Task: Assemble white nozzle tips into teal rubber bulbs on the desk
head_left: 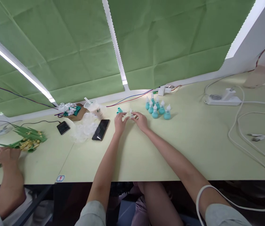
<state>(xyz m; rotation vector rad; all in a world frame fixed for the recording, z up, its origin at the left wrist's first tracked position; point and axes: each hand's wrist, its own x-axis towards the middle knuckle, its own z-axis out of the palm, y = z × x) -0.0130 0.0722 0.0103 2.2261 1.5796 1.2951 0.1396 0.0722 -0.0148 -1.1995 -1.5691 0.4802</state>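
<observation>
Both my arms reach far out over the pale yellow-green table [160, 150]. My left hand [120, 121] and my right hand [140, 120] meet around a small clear white piece [131, 114], fingers pinched on it from both sides. A loose teal bulb [119, 110] lies just behind my left hand. To the right of my right hand stands a cluster of several teal bulbs with white tips [157, 108], upright on the table.
A black phone [101, 129], crumpled clear plastic bags [83, 129], a lidded drink cup [95, 108] and a brown box [76, 113] lie left. A power strip [224, 99] and white cables [245, 138] lie right. Another person's hands [0, 157] work green stems at far left.
</observation>
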